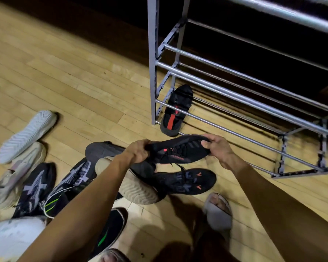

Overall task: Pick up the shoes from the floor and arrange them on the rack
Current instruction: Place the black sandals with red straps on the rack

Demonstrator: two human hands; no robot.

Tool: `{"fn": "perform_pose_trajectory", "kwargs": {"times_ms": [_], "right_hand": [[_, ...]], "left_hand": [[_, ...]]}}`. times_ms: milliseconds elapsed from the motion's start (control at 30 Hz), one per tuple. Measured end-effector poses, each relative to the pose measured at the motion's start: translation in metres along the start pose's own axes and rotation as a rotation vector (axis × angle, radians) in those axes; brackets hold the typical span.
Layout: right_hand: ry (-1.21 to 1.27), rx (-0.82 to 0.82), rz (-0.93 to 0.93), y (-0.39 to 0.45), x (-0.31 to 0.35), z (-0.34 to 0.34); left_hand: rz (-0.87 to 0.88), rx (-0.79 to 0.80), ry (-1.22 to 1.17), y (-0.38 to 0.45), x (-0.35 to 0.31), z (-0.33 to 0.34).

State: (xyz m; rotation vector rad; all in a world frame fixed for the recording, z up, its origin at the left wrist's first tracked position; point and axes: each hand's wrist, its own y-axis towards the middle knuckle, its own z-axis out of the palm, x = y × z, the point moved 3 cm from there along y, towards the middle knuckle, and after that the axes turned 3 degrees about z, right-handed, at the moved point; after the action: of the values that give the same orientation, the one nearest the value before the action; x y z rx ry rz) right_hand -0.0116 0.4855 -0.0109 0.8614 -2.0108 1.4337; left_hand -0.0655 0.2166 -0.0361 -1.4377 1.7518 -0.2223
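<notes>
A black sneaker with red accents is being held above the floor, between the pile of shoes and the rack. The heel end is being gripped by the left hand, with its fingers curled round the collar, while the toe end is being pinched by the right hand, thumb under and fingers over the tip. A two-handed hold of this kind is probably being used so that the shoe can be turned level and aimed toe-first at the rails.

A matching black shoe with a red stripe is already lying on the lowest rails at the rack's left end, toe inward; the held shoe is probably being brought beside it so that the pair is kept together. The upper rails in view are carrying nothing.

Several shoes are lying on the floor below the arms: a black sneaker with orange marks, a shoe showing its pale ribbed sole, a dark pair with lilac overlays, a white shoe lying sole-up and a beige one. The task is thus judged to be at an early stage.
</notes>
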Motion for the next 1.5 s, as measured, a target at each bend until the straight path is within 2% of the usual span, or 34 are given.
{"fn": "perform_pose_trajectory", "kwargs": {"times_ms": [100, 233, 333, 400, 667, 733, 867, 1033, 1267, 1367, 1500], "right_hand": [[0.02, -0.025, 0.014, -0.013, -0.004, -0.021], [0.026, 0.019, 0.051, -0.027, -0.013, -0.047], [0.041, 0.1, 0.064, -0.034, -0.015, -0.056], [0.094, 0.125, 0.066, -0.04, -0.013, -0.058], [0.194, 0.172, 0.069, -0.056, 0.0, -0.064], [0.254, 0.132, 0.051, -0.057, 0.01, -0.06], [0.413, -0.057, 0.06, -0.05, 0.021, -0.04], [0.497, -0.143, 0.135, -0.043, 0.01, -0.021], [0.222, 0.038, 0.228, -0.047, -0.016, 0.005], [0.057, 0.216, 0.303, -0.049, -0.03, 0.021], [0.083, 0.222, 0.271, -0.039, -0.026, 0.034]], "left_hand": [[0.037, -0.02, -0.046, -0.009, -0.014, 0.007], [0.057, -0.009, -0.328, -0.024, -0.029, 0.012], [-0.031, 0.049, -0.512, -0.03, -0.033, 0.021], [-0.031, 0.125, -0.475, -0.037, -0.039, 0.026], [0.001, 0.238, -0.444, -0.065, -0.032, 0.026], [-0.027, 0.173, -0.474, -0.069, -0.029, 0.027], [-0.038, 0.043, -0.6, -0.071, -0.036, 0.036], [-0.063, -0.065, -0.668, -0.067, -0.043, 0.047], [-0.03, 0.009, -0.848, -0.049, -0.035, 0.074], [-0.076, -0.07, -0.853, -0.04, -0.034, 0.086], [-0.106, -0.201, -0.918, -0.013, -0.034, 0.098]]}}
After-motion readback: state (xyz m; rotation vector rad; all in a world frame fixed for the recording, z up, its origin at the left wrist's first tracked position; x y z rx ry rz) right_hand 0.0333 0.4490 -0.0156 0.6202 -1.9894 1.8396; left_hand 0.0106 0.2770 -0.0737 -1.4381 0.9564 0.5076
